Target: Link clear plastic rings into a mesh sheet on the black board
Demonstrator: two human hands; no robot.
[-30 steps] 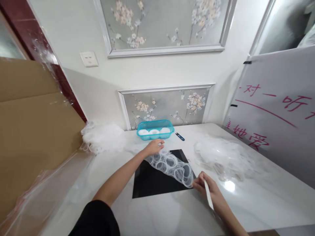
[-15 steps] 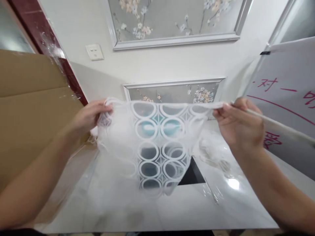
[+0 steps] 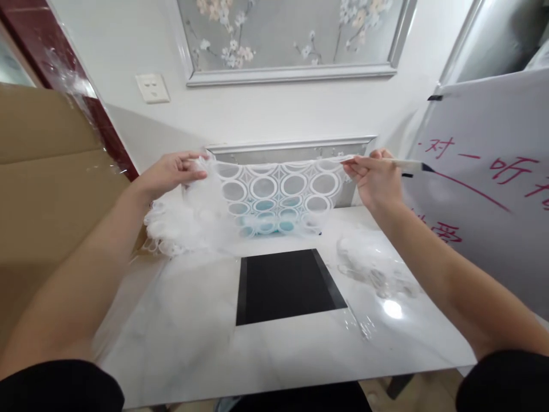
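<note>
A sheer white lace cloth with a pattern of circles (image 3: 294, 184) is stretched between my hands above the back of the table. My left hand (image 3: 178, 171) pinches its top left edge, where much of the cloth hangs bunched. With fingers closed, my right hand (image 3: 377, 180) grips the top right edge. A thin pale stick with a dark end (image 3: 409, 165) also sits in that hand and points right. Through the cloth shows something light blue (image 3: 266, 224), whose kind I cannot make out. Below, a black rectangular sheet (image 3: 287, 289) lies flat on the table.
The white marbled table (image 3: 189, 343) reaches the wall. Crumpled clear plastic (image 3: 373, 266) lies at its right side. A large cardboard sheet (image 3: 51, 200) stands on the left, and a whiteboard with red writing (image 3: 484, 229) on the right.
Both hands have moved up and away with the cloth, and the right has come leftward. The cloth no longer covers the black sheet. The view has shifted slightly.
</note>
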